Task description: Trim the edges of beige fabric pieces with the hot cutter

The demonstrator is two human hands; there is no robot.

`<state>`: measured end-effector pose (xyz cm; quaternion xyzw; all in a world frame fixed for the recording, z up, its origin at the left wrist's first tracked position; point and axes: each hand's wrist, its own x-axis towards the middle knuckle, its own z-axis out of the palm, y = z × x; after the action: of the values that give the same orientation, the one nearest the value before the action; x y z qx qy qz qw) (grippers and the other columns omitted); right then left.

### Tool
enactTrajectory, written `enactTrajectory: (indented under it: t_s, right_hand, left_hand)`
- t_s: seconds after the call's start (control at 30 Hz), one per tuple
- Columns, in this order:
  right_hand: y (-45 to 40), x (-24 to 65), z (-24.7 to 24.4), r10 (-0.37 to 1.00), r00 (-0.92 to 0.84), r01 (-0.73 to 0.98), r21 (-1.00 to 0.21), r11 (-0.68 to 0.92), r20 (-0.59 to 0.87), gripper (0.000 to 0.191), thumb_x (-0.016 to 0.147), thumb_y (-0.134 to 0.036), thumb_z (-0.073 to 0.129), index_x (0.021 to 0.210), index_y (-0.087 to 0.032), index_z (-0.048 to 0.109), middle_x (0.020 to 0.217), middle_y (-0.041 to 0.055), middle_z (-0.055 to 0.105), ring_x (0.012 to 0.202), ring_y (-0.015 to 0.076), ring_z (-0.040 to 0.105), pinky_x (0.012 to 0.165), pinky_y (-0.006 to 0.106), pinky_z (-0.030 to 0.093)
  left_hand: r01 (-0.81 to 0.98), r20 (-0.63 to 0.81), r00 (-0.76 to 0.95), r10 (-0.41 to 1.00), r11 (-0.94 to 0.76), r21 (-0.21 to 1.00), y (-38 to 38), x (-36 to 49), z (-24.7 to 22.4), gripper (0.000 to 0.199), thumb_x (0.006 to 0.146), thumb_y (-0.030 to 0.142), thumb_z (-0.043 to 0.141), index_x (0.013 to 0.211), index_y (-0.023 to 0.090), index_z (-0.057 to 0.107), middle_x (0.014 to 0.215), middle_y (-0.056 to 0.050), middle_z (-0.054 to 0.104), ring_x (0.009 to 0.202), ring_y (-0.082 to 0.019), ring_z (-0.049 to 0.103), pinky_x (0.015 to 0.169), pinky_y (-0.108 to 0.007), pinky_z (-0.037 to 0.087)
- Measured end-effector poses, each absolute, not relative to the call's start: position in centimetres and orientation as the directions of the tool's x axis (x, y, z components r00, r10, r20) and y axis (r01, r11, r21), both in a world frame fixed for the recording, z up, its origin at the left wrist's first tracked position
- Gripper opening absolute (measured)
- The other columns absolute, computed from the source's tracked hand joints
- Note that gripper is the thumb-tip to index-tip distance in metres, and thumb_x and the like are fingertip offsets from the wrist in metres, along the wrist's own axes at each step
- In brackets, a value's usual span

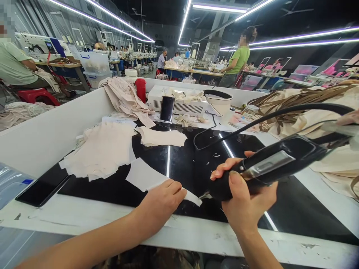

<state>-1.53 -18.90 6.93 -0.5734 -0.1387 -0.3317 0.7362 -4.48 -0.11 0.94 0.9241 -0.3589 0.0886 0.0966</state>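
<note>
A white fabric piece (146,175) lies flat on the black glass worktop (190,168), near its front edge, pinned under the left hand (161,201), whose fingers press down on it without closing. The right hand (244,194) is clenched around a black corded cutter (269,164), its tip touching the piece's right end; a fabric stack (101,149) lies behind

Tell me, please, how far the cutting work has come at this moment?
Looks done: a pile of cut pieces lies at the left of the black top. In hand: the left hand presses a white piece flat; the right hand holds the cutter, tip at its edge. Left: apparently the fabric heap at the right.
</note>
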Motion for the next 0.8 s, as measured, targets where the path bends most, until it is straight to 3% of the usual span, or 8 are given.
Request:
enactTrajectory:
  t_s: [0.07,0.17,0.27,0.6,0.8]
  right_hand:
    - [-18.8,-1.7,6.9,-0.329,0.743,0.647,-0.752,0.13,0.583,0.043,0.088,-0.027,0.085,0.124,-0.026,0.061,0.087,-0.0031,0.069,0.064,0.0154,0.067,0.061,0.034,0.06]
    - [-18.8,-2.0,6.8,-0.323,0.748,0.643,-0.755,0.133,0.58,0.044,0.088,-0.027,0.085,0.125,-0.026,0.061,0.086,-0.0032,0.069,0.064,0.0153,0.066,0.062,0.034,0.061]
    - [-18.8,-2.1,6.9,-0.313,0.749,0.644,-0.754,0.132,0.585,0.043,0.088,-0.026,0.085,0.125,-0.026,0.061,0.086,-0.0028,0.069,0.064,0.0158,0.066,0.061,0.034,0.061]
    - [-16.8,0.0,7.6,-0.285,0.773,0.628,-0.745,0.224,0.567,0.043,0.088,-0.031,0.083,0.123,-0.027,0.059,0.084,-0.004,0.068,0.06,0.014,0.064,0.056,0.031,0.059]
    - [-16.3,0.1,6.9,-0.257,0.798,0.599,-0.765,0.237,0.545,0.046,0.088,-0.033,0.083,0.125,-0.028,0.057,0.086,-0.0046,0.067,0.061,0.0142,0.064,0.058,0.031,0.058]
  left_hand:
    - [-0.689,0.253,0.708,-0.659,-0.723,0.045,-0.3,-4.8,0.9,0.013,0.106,0.018,0.064,0.118,0.015,0.061,0.103,-0.006,0.065,0.09,-0.023,0.065,0.073,-0.034,0.059]
    - [-0.692,0.315,0.678,-0.664,-0.721,-0.03,-0.6,-5.3,0.6,0.037,0.104,0.045,0.071,0.123,0.015,0.061,0.105,-0.008,0.067,0.092,-0.026,0.066,0.069,-0.034,0.058]
    - [-0.691,0.398,0.644,-0.654,-0.72,-0.065,-0.9,-5.6,-0.2,0.047,0.104,0.058,0.065,0.122,0.015,0.062,0.112,-0.012,0.068,0.1,-0.026,0.067,0.077,-0.034,0.059]
    - [-0.689,0.446,0.636,-0.63,-0.724,-0.039,-1.0,-5.8,-1.2,0.056,0.102,0.06,0.067,0.131,0.013,0.062,0.117,-0.016,0.069,0.106,-0.03,0.068,0.087,-0.04,0.061]
    - [-0.686,0.494,0.638,-0.59,-0.728,0.017,-0.9,-6.0,-1.2,0.059,0.094,0.059,0.079,0.13,0.015,0.064,0.123,-0.017,0.068,0.111,-0.032,0.068,0.093,-0.043,0.062]
